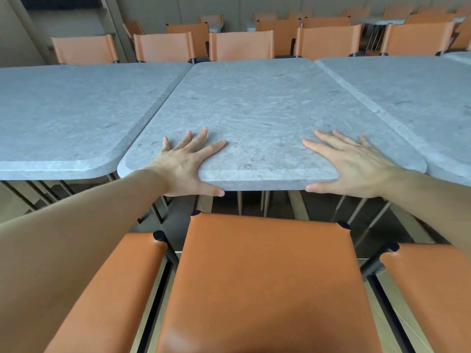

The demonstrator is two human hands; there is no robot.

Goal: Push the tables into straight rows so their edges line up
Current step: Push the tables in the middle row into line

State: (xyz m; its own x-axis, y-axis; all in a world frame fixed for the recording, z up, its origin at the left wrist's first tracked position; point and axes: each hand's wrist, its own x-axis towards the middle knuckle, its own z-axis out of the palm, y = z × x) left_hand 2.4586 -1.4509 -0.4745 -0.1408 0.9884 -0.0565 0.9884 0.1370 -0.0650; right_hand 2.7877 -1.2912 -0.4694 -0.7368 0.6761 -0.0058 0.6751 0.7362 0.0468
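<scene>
Room: rows of grey stone-look tables with orange leather chairs; beige panelled wall at the back, more tables and chairs far right.

Near row, three tables side by side. Middle table [257, 115] sits directly ahead, rounded corners, bevelled rim. Its long axis runs away from the viewer toward the far chairs [241, 45]; the short near edge faces the camera. Left table [63, 110] touches or nearly touches it along the side seam. Right table [413, 98] does the same on the other side. The near edges do not line up: the middle table's near edge juts closer to the viewer than the left table's. On the right the offset is hard to judge under the wide-angle bend.

Left hand [184, 165] lies flat on the middle table's near-left corner, fingers spread wide on top, thumb hooked under the front edge. Right hand [356, 166] mirrors it near the right corner, fingers splayed on the surface, thumb against the edge below. Both forearms bare.

Below the hands: three orange seats, the centre seat [267, 281] pulled out just short of the table, one seat either side. Slim metal table legs show beneath the tops.
</scene>
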